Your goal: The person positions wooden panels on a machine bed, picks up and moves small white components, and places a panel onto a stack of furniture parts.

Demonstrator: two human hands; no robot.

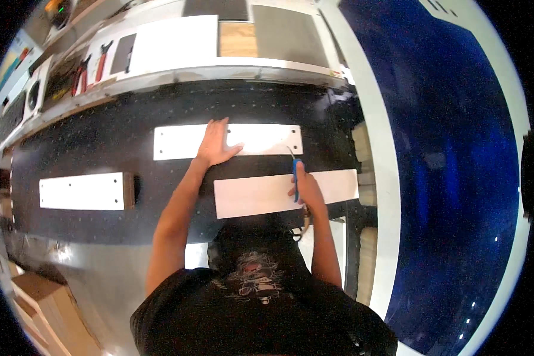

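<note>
A long white panel [261, 140] with small dark holes near its ends lies on the black worktop. My left hand [215, 145] rests flat on it, fingers stretched and thumb spread out to the right. My right hand [310, 188] is closed round a blue-handled deburring tool [296, 172]. The tool's thin, curved metal tip points up over the panel's right end, by the lower corner hole; whether it touches cannot be made out. Below my right hand lies a second white strip [249, 196], with no holes showing.
On the left stands a stack of white drilled panels [83, 191] on the black worktop [160, 101]. A shelf along the back holds red-handled pliers [102, 61], a white sheet [175, 43] and a grey board [288, 35]. A large blue, white-edged surface [451, 166] is at right; a wooden box [53, 308] stands lower left.
</note>
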